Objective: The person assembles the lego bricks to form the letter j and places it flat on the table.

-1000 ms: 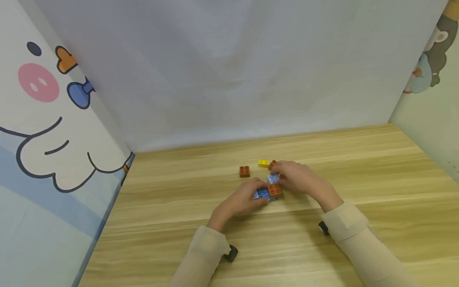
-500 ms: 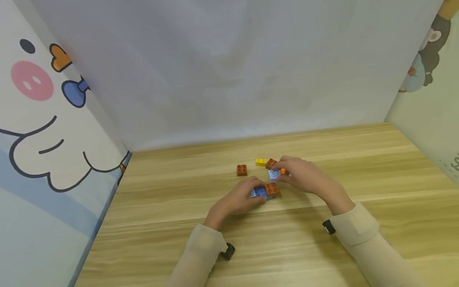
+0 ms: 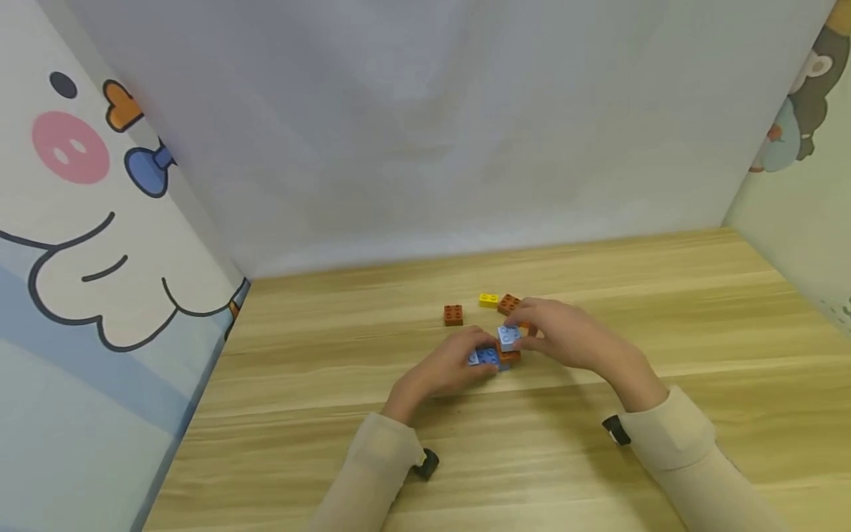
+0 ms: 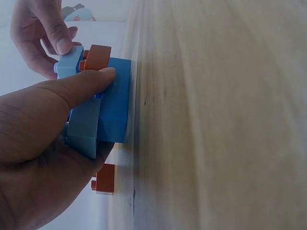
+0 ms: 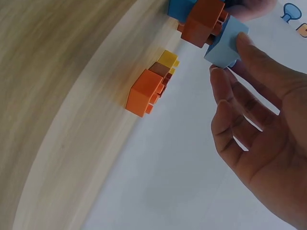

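Between the forearms, bare tabletop [image 3: 525, 458] leaves a way up to the blue stack [image 3: 488, 357]. The left hand [image 3: 447, 366] blocks its left side; the right hand [image 3: 565, 336] and light blue brick [image 3: 509, 338] obstruct above. Beyond stand yellow [image 3: 488, 301] and orange bricks [image 5: 142, 93].

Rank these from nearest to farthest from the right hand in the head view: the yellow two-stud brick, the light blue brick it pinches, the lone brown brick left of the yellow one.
1. Light blue brick: pinched by the right hand.
2. Yellow two-stud brick: farther off, to the left and beyond.
3. Brown brick: leftmost of the three.
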Demonstrator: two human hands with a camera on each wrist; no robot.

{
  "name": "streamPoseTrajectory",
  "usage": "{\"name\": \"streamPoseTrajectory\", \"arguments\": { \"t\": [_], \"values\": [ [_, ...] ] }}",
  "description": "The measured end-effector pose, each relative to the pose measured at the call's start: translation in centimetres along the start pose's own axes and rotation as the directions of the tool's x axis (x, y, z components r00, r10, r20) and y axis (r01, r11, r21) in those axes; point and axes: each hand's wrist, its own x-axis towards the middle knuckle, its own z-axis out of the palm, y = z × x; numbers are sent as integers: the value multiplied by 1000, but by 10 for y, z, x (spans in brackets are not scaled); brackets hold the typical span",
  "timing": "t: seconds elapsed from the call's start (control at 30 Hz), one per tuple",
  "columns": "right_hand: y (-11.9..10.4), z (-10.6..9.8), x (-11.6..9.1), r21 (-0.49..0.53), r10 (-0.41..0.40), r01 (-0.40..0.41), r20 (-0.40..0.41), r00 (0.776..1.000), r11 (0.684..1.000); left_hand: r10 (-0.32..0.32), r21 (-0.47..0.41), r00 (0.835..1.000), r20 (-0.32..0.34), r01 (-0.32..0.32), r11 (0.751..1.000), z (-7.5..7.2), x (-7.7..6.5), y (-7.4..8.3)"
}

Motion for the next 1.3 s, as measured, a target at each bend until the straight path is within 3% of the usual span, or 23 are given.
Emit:
{"name": "streamPoseTrajectory", "arguments": {
  "t": [0.43,1.3],
  "values": [
    [0,3,0,41,-18,17,11,1000,999,-5,-17,1000,-15,5,1000,1,-2,3],
    [-5,3,4,-19,0,-1,-11,1000,1000,-18,-5,1000,13,18,1000,0,2,1]
  ]
}}
